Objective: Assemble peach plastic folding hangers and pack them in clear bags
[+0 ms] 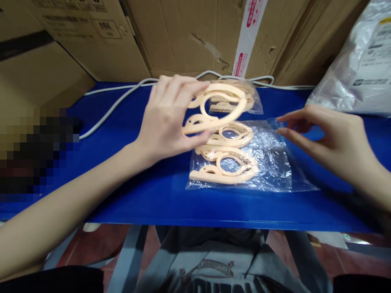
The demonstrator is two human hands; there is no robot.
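My left hand [169, 118] is closed around a beige folding hanger [241, 103], held a little above the table. Below it lies a clear plastic bag [271, 162] with more beige folding hangers [236, 173] inside, stacked toward its left end. At the bag's upper right corner, my right hand [330, 138] has thumb and forefinger at the raised film, lightly pinching it. A second clear bag with beige pieces [253, 99] sits behind, partly hidden by the held hanger.
The blue tabletop [146, 199] is backed by cardboard boxes [180, 36]. A white cable [114, 106] runs along the back. A large white plastic package [357, 69] stands at the back right. Another cardboard box [39, 69] is on the left, beside a blurred-out area.
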